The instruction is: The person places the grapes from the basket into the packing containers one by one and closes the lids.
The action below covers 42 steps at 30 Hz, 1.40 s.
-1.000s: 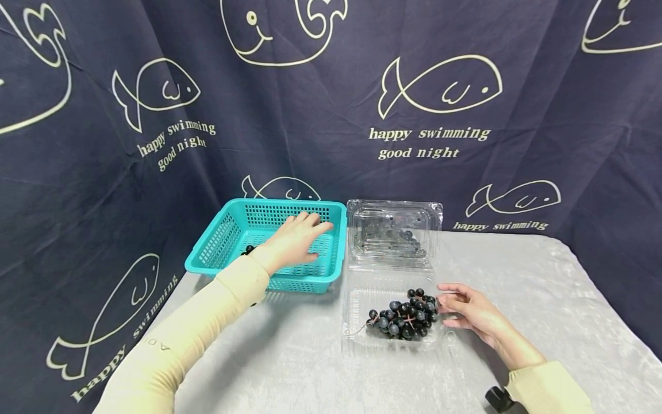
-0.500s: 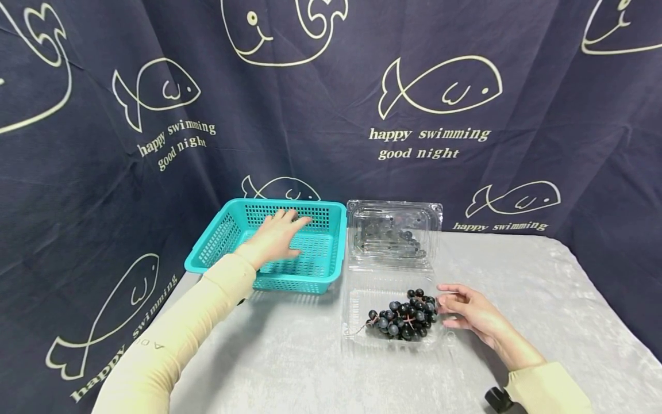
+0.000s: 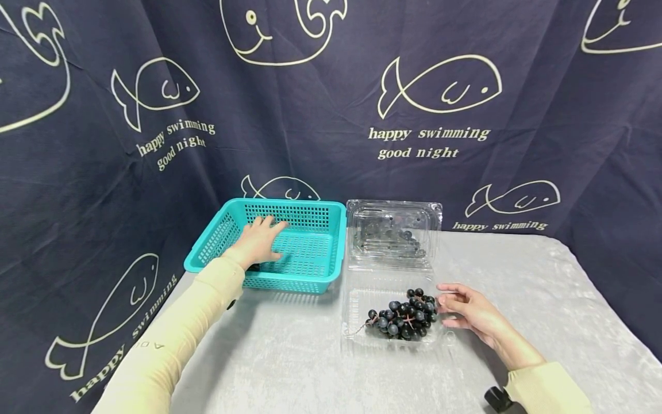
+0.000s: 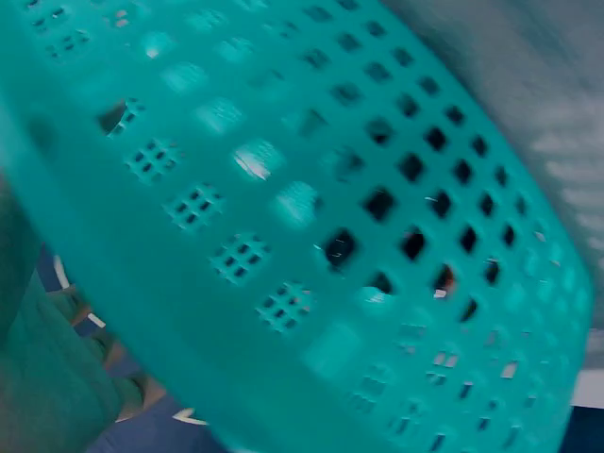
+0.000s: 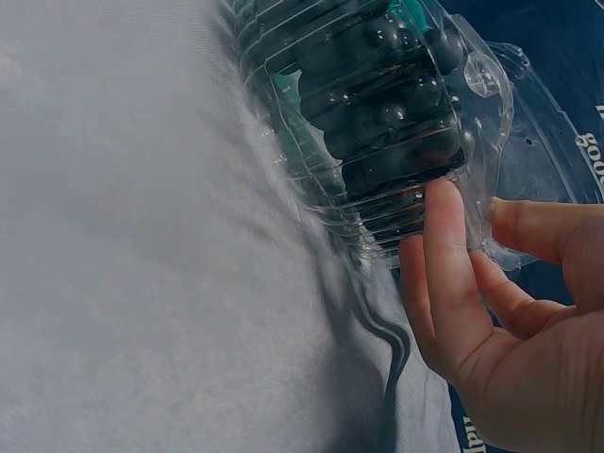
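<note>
My left hand [image 3: 260, 238] lies flat with fingers spread on the floor of a teal mesh basket [image 3: 289, 203], near its left side. The left wrist view shows only the blurred basket wall [image 4: 283, 236]. A small dark thing [image 3: 253, 267] shows by my left wrist in the basket. A bunch of dark grapes [image 3: 403, 319] sits in an open clear plastic clamshell box [image 3: 362, 299]. My right hand [image 3: 462, 310] holds that box's right rim. In the right wrist view, the box [image 5: 377, 222] has its rim between my fingers [image 5: 444, 236] and thumb, and the grapes [image 5: 387, 104] show through the wall.
The box's clear lid [image 3: 393, 230] stands open behind it, beside the basket. A grey cloth covers the table [image 3: 300, 356]. A dark blue curtain [image 3: 331, 115] with fish drawings hangs behind. A black strap piece [image 3: 499, 398] sits at my right wrist.
My left hand has slid leftwards across the basket floor, from its right side to its left. The right hand, the box and the grapes have stayed put.
</note>
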{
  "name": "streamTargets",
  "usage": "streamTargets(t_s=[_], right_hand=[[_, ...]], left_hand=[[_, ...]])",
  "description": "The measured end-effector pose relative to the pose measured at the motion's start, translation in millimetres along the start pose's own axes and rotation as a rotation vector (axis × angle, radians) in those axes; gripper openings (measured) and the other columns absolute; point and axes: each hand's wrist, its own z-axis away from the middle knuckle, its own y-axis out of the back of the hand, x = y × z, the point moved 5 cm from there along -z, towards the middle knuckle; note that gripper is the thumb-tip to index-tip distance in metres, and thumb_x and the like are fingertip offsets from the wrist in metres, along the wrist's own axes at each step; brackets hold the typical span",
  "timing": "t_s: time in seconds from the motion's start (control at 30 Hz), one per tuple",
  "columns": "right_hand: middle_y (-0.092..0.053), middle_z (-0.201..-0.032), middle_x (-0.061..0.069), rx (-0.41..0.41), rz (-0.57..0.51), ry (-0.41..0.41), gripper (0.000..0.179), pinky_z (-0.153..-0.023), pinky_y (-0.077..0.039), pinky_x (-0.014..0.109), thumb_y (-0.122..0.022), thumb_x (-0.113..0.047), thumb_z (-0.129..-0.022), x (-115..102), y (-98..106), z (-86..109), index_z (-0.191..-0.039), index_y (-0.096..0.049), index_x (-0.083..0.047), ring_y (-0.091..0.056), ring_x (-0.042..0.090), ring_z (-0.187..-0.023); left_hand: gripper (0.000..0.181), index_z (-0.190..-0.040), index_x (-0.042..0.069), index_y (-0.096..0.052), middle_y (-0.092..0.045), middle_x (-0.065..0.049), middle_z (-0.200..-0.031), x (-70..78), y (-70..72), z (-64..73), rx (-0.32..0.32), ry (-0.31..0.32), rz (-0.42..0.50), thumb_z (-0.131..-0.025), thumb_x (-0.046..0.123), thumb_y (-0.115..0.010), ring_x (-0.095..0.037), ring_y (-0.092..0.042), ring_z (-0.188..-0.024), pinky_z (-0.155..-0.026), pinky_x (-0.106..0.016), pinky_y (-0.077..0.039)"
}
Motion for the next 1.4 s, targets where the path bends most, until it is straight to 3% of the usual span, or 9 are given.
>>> streamTargets(t_s=[0.23,0.57,0.87,1.17,1.3,1.4], right_hand=[[-0.058,-0.107,0.005,-0.005,-0.001,-0.001,0.056,-0.08,-0.056,0.038,-0.052,-0.01,-0.095,0,0,-0.3,-0.139,-0.025,0.011,-0.062,0.016,-0.091],[-0.058,-0.106,0.004,0.002,0.004,-0.001,0.056,-0.079,-0.056,0.038,-0.051,-0.01,-0.095,-1,0,0.0,-0.139,-0.024,0.011,-0.063,0.015,-0.091],[-0.058,-0.105,0.003,-0.001,-0.004,-0.003,0.058,-0.079,-0.056,0.037,-0.052,-0.01,-0.094,-2,-1,1.4,-0.139,-0.023,0.011,-0.063,0.016,-0.091],[-0.058,-0.107,0.004,0.005,-0.004,-0.003,0.058,-0.08,-0.056,0.038,-0.053,-0.011,-0.095,-1,-1,1.3,-0.14,-0.024,0.011,-0.062,0.017,-0.092],[-0.058,-0.107,0.003,0.005,-0.002,-0.002,0.057,-0.079,-0.056,0.037,-0.053,-0.012,-0.094,0,0,0.5,-0.139,-0.025,0.01,-0.062,0.017,-0.092],[-0.058,-0.106,0.003,0.006,-0.003,-0.003,0.057,-0.079,-0.056,0.037,-0.053,-0.012,-0.095,1,0,0.2,-0.139,-0.026,0.01,-0.063,0.016,-0.092]], left_hand=[[0.083,-0.146,0.02,-0.035,-0.035,-0.025,-0.14,-21.3,-18.3,6.1,-0.07,0.078,0.033,-0.076,0.037,-0.076,-0.048,-0.033,-0.125,-0.092,-0.064,-0.037],[0.083,-0.147,0.016,-0.031,-0.028,-0.03,-0.143,-44.5,-32.7,14.9,-0.146,0.201,0.092,-0.078,0.034,-0.075,-0.054,-0.029,-0.127,-0.094,-0.068,-0.034],[0.081,-0.144,0.016,-0.034,-0.016,-0.031,-0.149,-55.7,-49.0,17.6,-0.23,0.261,0.146,-0.078,0.034,-0.075,-0.058,-0.02,-0.13,-0.093,-0.072,-0.032],[0.072,-0.144,0.015,-0.034,-0.018,-0.031,-0.149,-57.7,-57.5,17.4,-0.353,0.305,0.178,-0.083,0.028,-0.071,-0.059,-0.019,-0.13,-0.093,-0.072,-0.031],[0.061,-0.141,0.016,-0.035,-0.023,-0.032,-0.146,-55.7,-57.8,21.0,-0.407,0.31,0.201,-0.088,0.023,-0.065,-0.058,-0.032,-0.125,-0.09,-0.067,-0.038],[0.05,-0.135,0.017,-0.039,-0.03,-0.031,-0.141,-54.0,-56.8,23.9,-0.425,0.296,0.209,-0.09,0.016,-0.06,-0.05,-0.049,-0.106,-0.08,-0.057,-0.045]])
